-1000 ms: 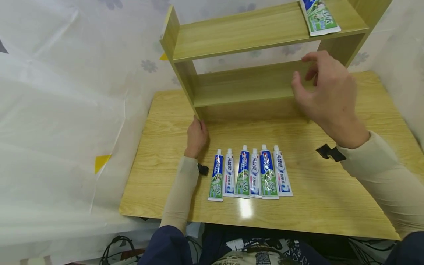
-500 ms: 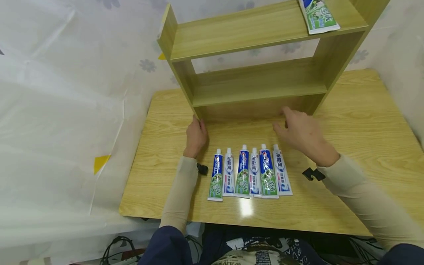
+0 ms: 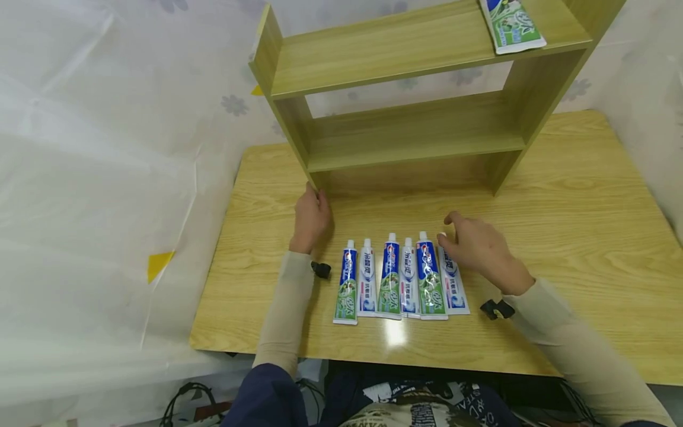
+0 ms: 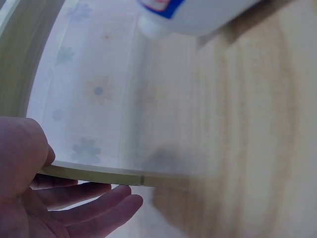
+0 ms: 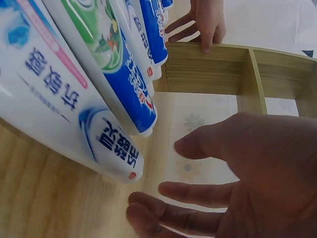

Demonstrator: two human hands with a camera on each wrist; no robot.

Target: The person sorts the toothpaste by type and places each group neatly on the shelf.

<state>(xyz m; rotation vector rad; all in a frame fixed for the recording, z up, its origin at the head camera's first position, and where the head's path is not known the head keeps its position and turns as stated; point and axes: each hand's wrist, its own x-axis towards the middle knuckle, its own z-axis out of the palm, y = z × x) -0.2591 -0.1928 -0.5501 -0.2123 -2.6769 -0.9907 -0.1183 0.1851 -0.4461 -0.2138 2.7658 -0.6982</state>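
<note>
My left hand [image 3: 312, 219] grips the lower front edge of the left side panel of a wooden shelf unit [image 3: 416, 130]. In the left wrist view the thumb lies on one side of the panel and the fingers [image 4: 106, 206] on the other. My right hand [image 3: 482, 249] is over the cap end of the rightmost white toothpaste tube [image 3: 456, 290], partly covering it in the head view. Its thumb and fingers [image 5: 198, 196] are spread apart and hold nothing. Left of that tube lie more toothpaste tubes in a row, blue-green ones [image 3: 431, 284] alternating with white ones, caps toward the shelf.
Another blue-green toothpaste tube [image 3: 514, 26] lies on the upper shelf board at the right, its end at the front edge. The shelf unit stands on a wooden table [image 3: 581, 237] against a flower-patterned wall covering [image 3: 235, 105]. Cables [image 3: 187, 397] hang below the table's front edge.
My right hand has come down from in front of the shelf's right side to the rightmost toothpaste tube. The left hand keeps its hold on the shelf panel.
</note>
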